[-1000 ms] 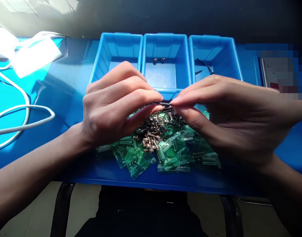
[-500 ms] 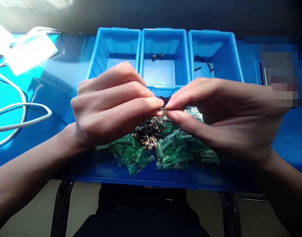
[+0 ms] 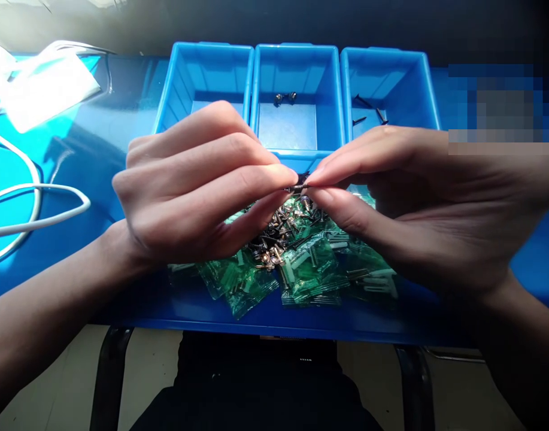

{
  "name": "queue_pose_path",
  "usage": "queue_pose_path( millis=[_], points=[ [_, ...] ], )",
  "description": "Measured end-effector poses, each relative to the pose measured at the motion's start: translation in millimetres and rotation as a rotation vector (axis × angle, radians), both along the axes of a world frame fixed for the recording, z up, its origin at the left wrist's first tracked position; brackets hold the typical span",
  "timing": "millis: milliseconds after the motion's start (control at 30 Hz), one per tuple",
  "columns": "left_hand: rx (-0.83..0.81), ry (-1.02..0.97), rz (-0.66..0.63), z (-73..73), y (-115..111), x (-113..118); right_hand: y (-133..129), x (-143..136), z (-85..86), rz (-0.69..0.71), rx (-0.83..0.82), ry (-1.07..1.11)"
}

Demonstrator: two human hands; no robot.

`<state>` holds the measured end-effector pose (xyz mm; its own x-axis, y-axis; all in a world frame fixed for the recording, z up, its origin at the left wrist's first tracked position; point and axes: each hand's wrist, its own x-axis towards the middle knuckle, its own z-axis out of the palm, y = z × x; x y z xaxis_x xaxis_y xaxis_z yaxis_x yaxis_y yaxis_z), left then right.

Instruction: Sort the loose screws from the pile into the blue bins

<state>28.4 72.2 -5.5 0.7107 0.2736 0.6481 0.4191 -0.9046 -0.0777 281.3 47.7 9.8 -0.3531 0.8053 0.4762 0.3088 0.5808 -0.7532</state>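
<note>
Thumb and fingertips of my left hand (image 3: 197, 185) pinch one end of a small dark screw (image 3: 297, 188). At its other end, the thumb and forefinger of my right hand (image 3: 404, 203) are closed on the same screw. Both hands hover over a pile of loose screws (image 3: 274, 239), some black and some brass-coloured. Around and under the pile lie green clear packets (image 3: 310, 269) with screws and pale pieces inside. My fingers cover part of the held screw and the back of the pile.
Three blue bins stand behind: the left bin (image 3: 166, 90), the middle bin (image 3: 296, 126) with a couple of screws, and the right bin (image 3: 418, 90) with several dark screws. White cables (image 3: 36, 179) lie at the left of the blue table (image 3: 202, 317).
My hands sit slightly higher in view, and my left thumb shows more below the fingers. More of the held screw shows between the fingertips.
</note>
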Motion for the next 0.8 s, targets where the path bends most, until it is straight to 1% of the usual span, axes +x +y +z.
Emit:
queue_pose_path(
  millis=[67, 200, 333, 400, 500, 600, 700, 800],
  points=[
    [0.000, 0.030, -0.004, 2.0, 1.4, -3.8, -0.2, 0.9, -0.4, -0.007, 0.008, 0.014],
    [0.060, 0.045, -0.062, 4.5, 6.8, -6.7, 0.4, 2.8, -0.8, -0.040, 0.010, 0.011],
    [0.067, 0.008, -0.076, 1.0, 8.8, -3.1, 1.6, 3.8, 0.3, -0.022, 0.002, 0.002],
    [0.065, -0.027, -0.050, -2.4, 7.2, -0.3, 1.9, 3.7, 0.6, -0.012, 0.011, 0.016],
    [0.017, -0.091, 0.057, -6.2, 2.4, 4.1, 1.4, 2.9, 1.0, 0.003, 0.016, 0.037],
    [-0.039, -0.137, 0.088, -6.4, -1.9, 7.9, -0.2, 1.8, 2.3, -0.011, 0.023, 0.042],
    [-0.107, -0.176, 0.053, -4.5, -2.4, 9.7, -1.3, 1.6, 3.3, -0.016, 0.020, 0.037],
    [-0.103, -0.187, -0.025, -4.3, -0.1, 10.1, -0.3, 2.7, 3.2, -0.008, 0.032, 0.027]
  ],
)
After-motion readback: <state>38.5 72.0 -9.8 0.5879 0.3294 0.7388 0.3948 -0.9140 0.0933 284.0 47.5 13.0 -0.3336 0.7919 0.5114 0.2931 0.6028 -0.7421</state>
